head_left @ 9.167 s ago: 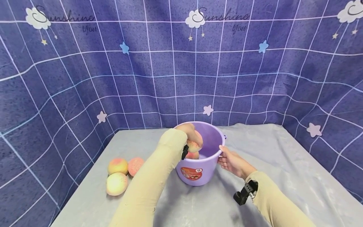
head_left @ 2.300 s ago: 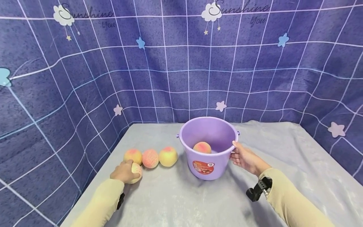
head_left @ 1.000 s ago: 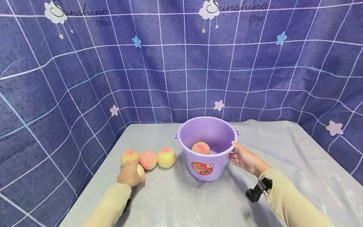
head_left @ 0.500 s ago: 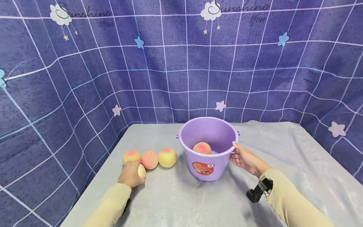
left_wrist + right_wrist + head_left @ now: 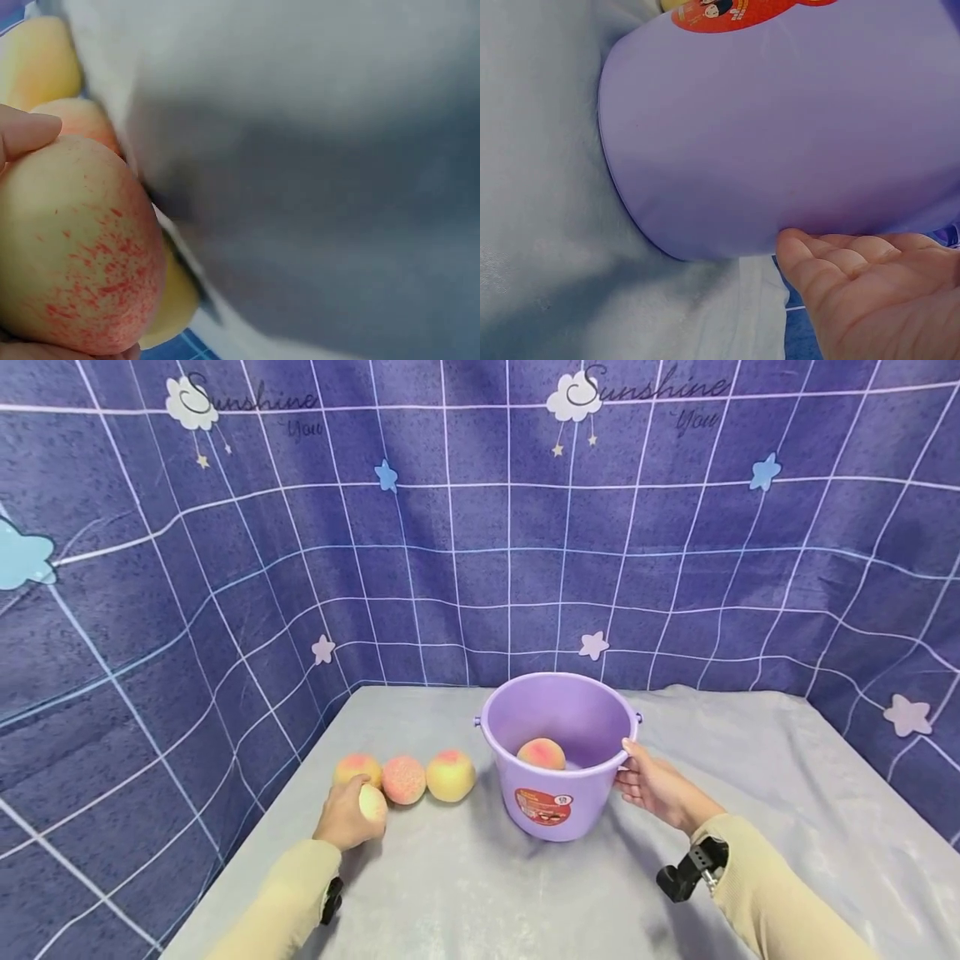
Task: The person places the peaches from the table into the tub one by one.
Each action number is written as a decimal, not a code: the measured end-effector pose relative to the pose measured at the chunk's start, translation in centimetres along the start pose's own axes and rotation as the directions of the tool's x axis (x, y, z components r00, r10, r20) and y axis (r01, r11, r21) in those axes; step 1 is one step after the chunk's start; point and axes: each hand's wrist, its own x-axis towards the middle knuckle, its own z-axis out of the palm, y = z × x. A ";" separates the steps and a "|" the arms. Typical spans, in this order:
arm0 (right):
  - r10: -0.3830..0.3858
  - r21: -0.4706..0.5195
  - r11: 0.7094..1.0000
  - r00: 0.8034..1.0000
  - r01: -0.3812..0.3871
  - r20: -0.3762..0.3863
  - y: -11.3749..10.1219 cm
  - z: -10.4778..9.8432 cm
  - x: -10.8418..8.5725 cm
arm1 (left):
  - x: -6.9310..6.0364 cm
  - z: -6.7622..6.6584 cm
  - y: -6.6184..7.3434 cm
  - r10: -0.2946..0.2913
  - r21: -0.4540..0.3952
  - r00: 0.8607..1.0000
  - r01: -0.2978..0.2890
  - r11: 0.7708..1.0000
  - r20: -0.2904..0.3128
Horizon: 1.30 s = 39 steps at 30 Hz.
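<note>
Both hands are gripping in the head view: at lower left the left hand holds a pale peach, and right of centre the right hand grips the rim of a purple bucket. One blushed peach sits inside the bucket; left of centre three more lie in a row, an orange-yellow peach partly behind the left hand, a pink peach and a yellow peach. Grey cloth with soft creases covers the surface, and a blue-violet curtain printed with gridlines, stars and clouds fills the back and sides. From the left wrist, red flecks cover the pale peach's skin, a detail hidden in the head view. From the right wrist, the bucket's base shows against the cloth at left, with fingers along its wall at lower right.
</note>
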 end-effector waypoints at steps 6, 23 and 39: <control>-0.009 0.001 1.000 1.000 0.009 0.002 0.0 0.0 0.0 | 0.8 -1.4 0.8 0.031 -0.022 0.999 -0.032 0.999 -0.020; -0.010 -0.007 1.000 1.000 0.010 0.009 0.0 -0.2 0.0 | 2.4 -5.2 5.1 0.007 -0.095 1.000 -0.008 0.995 -0.012; -0.019 0.004 1.000 1.000 0.019 0.009 0.0 -0.4 0.2 | 4.0 -7.1 9.6 0.025 -0.170 1.000 -0.022 0.985 0.018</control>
